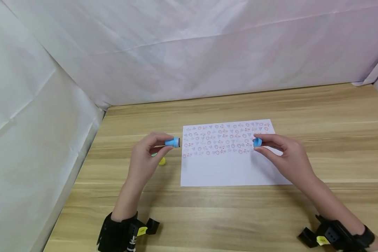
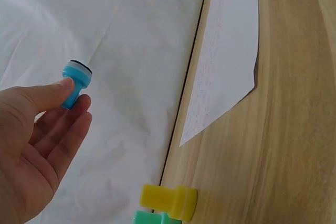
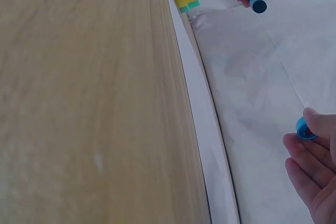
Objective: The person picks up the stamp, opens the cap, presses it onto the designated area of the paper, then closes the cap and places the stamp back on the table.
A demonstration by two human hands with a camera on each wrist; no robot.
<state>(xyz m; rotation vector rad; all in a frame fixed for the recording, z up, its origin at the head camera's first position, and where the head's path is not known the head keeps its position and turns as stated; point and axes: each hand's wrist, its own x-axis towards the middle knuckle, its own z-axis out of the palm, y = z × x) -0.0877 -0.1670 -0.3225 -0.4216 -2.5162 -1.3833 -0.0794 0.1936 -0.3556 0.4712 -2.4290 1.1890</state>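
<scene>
Between thumb and fingers, my left hand [image 1: 147, 154] pinches a small blue stamp [image 1: 173, 142] by its handle, its dark stamping face turned to the right. In the left wrist view the stamp [image 2: 77, 81] has a pale band under that dark face. My right hand [image 1: 288, 154] pinches a blue cap [image 1: 257, 142], its hollow side showing in the right wrist view [image 3: 304, 129]. The two parts are held apart above the table. Under and between the hands lies a white sheet of paper [image 1: 220, 171] with rows of small red and purple stamped prints on its upper half.
A yellow stamp [image 2: 168, 201] and a green stamp [image 2: 155, 218] stand side by side on the wooden table [image 1: 226, 217], partly behind my left hand in the head view. White cloth [image 1: 189, 56] hangs along the table's back and left sides.
</scene>
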